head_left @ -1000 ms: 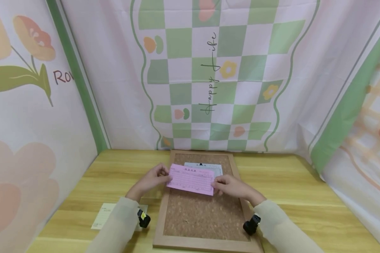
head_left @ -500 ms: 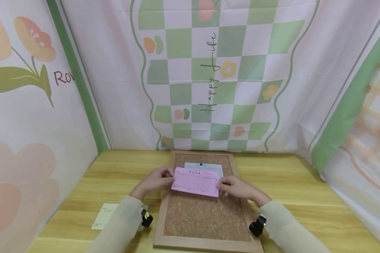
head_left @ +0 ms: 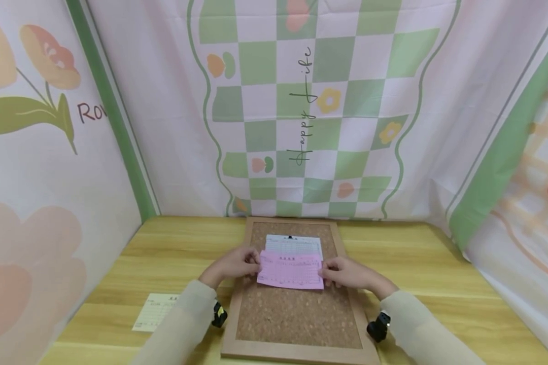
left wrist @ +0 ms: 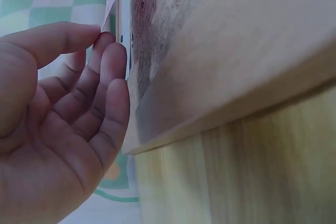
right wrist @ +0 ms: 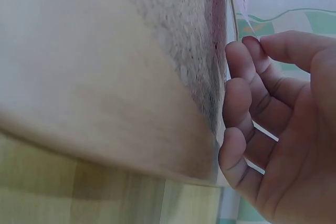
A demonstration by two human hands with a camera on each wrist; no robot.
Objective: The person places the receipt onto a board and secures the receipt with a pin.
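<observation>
Left hand (head_left: 235, 264) and right hand (head_left: 349, 274) pinching opposite ends, I hold the pink slip (head_left: 290, 272) over the cork board (head_left: 297, 319), seemingly not yet fastened, while the blue slip (head_left: 294, 246) looks already fixed on the board and the yellow slip (head_left: 152, 313) lies left of it.

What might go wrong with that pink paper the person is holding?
The left hand and right hand pinch the pink sheet only by its side edges, so it might sag or slip. In the head view it hides the lower part of the pale blue sheet; laid there, it could cover some print.
</observation>
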